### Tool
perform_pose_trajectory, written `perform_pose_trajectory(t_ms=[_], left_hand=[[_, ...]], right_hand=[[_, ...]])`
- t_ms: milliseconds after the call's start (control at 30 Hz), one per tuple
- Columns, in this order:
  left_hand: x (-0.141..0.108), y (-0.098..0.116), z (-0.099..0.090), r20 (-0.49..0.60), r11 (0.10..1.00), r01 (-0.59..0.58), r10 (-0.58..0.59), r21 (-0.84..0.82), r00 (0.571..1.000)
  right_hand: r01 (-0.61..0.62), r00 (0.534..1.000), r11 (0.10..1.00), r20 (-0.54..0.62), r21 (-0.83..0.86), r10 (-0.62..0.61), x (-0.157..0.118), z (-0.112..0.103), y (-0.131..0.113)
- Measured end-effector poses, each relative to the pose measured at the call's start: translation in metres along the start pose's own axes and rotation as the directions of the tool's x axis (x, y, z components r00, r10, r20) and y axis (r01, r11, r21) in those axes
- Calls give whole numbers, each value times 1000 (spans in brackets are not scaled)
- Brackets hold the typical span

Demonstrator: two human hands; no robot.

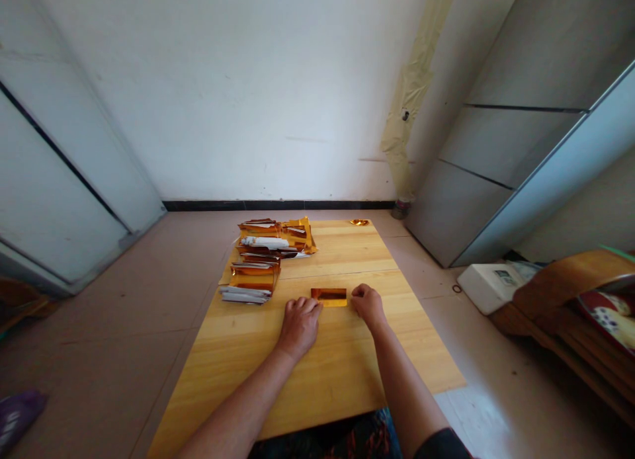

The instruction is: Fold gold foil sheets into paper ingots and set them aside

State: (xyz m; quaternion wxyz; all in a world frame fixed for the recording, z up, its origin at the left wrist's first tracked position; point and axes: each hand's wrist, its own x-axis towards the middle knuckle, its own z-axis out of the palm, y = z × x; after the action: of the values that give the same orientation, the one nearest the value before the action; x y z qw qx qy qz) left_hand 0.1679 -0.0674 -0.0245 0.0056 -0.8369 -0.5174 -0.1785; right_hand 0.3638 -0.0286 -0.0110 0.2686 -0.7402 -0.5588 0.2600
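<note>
As we look down from the head view, our left grip (pixel 299 327) and right grip (pixel 368 307) rest half-curled on a wooden table (pixel 342 379), on either side of a gold foil packet (pixel 329 296). Their fingers sit just beside it, with no visible hold on it. At the packet's ten o'clock lies a stack of gold foil packets (pixel 268 260), too overlapped to count. A small gold scrap (pixel 359 221) sits at the table's far edge. At three o'clock on the floor stands a white box (pixel 489 287), its small panel unreadable, beside wooden furniture (pixel 550 307) cut off by the frame. A purple object (pixel 17 416), also cut off, lies at eight o'clock.
</note>
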Motion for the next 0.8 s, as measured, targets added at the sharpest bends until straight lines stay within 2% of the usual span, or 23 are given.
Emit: perform_pose_trajectory(t_ms=[67,133,167,267,367,533,600,800], left_hand=[[0,0,-1,0,1000,-2,2,-2,1000],[0,1,-1,5,1000,-3,3,-9,1000],[-1,1,-2,8,1000,-1,1,-14,1000],[1,0,-2,16,998,25,-25,-49,1000],[7,-3,-2,51,982,135,-129,-130,990],[26,-5,-2,112,906,366,-350,-214,930],[31,-4,-3,113,891,402,-387,-210,915],[35,5,-2,121,897,416,-401,-151,908]], right_hand=[[44,998,992,38,116,-49,-4,3,-4],[93,983,981,139,168,-117,-8,10,-12],[130,972,980,175,153,-156,-9,14,-17],[229,957,973,180,19,-228,-9,24,-29],[226,962,966,184,-127,-201,-6,30,-35],[241,954,944,233,-226,-188,-3,29,-38],[247,951,943,243,-222,-192,-3,28,-38],[261,949,941,237,-215,-209,-2,28,-37]])
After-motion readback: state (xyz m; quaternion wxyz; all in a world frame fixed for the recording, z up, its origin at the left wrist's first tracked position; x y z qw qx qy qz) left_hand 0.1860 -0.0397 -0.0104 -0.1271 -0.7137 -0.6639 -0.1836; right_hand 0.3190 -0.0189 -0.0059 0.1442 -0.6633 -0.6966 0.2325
